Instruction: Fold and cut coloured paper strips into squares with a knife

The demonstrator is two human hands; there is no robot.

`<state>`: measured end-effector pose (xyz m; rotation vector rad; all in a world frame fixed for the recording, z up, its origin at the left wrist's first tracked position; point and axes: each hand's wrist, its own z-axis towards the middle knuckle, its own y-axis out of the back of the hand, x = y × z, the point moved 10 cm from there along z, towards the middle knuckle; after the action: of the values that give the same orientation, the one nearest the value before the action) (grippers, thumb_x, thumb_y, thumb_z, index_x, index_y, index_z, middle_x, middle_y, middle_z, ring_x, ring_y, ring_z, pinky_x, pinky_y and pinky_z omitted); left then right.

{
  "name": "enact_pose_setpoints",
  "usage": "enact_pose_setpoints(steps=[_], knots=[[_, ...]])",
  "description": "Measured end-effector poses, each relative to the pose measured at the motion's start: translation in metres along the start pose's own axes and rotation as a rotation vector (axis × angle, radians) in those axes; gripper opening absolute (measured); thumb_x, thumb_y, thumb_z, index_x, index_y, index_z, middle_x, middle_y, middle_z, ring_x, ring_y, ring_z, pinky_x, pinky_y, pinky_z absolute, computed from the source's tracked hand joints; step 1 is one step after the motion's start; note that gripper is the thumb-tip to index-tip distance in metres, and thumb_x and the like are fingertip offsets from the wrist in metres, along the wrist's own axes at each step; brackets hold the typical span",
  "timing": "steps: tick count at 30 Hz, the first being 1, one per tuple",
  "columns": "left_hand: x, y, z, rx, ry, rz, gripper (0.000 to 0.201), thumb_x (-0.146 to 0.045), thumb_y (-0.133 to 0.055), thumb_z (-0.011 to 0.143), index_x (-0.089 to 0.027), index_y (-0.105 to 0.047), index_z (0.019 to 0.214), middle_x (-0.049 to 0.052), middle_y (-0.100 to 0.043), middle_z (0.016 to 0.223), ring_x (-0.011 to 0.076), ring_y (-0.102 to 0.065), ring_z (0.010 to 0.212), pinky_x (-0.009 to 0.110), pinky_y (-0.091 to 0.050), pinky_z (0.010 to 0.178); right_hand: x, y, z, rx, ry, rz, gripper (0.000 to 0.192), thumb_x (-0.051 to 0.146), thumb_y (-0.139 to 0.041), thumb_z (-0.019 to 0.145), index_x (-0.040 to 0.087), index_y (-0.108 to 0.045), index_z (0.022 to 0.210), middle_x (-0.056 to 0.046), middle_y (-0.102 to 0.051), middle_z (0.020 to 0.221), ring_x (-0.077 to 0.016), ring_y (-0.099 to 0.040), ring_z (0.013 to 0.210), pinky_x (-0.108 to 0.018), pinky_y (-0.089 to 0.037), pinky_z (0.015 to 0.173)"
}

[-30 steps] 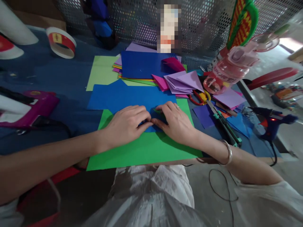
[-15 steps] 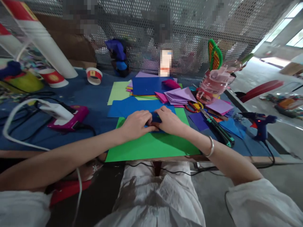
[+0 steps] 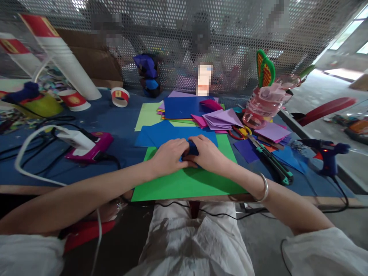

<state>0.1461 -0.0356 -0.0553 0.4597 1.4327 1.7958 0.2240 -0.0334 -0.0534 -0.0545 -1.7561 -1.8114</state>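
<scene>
Both my hands meet over a green sheet of paper (image 3: pixel 184 186) at the table's front edge. Between them is a piece of blue paper (image 3: pixel 193 148), bent into a curve and mostly covered by my fingers. My left hand (image 3: pixel 171 156) grips its left side with curled fingers, thumb pointing right. From the other side, my right hand (image 3: pixel 209 154) closes on the same piece, fingers bent over the top. Just beyond them lie flat blue sheets (image 3: pixel 152 135). A dark blue sheet (image 3: pixel 184 107) rests on a stack of coloured papers farther back.
Right of the hands lie folded purple papers (image 3: pixel 222 119), scissors (image 3: pixel 244 132), a green-black utility knife (image 3: pixel 271 161) and a glue gun (image 3: pixel 327 151). A pink bottle (image 3: pixel 263 105) stands behind. To the left are a magenta power strip (image 3: pixel 92 147), cables and paper cups (image 3: pixel 74 100).
The blue paper between my hands now rises as a visible curve, where before it was mostly hidden under my fingers. The whole view has shifted slightly.
</scene>
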Motion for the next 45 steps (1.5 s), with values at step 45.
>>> enact_pose_setpoints(steps=[45], knots=[[0.079,0.096,-0.021,-0.814,0.249,-0.881,0.040,-0.038,-0.068,0.092,-0.020,-0.054,0.059,-0.002,-0.052,0.061,0.0113,-0.047,0.063,0.028,-0.039,0.062,-0.046,0.094,-0.008,-0.505,0.143,0.982,0.070,0.046,-0.086,0.080,0.026,-0.050,0.136,0.005,-0.058,0.079,-0.0149,-0.056,0.073,-0.029,-0.044,0.064]])
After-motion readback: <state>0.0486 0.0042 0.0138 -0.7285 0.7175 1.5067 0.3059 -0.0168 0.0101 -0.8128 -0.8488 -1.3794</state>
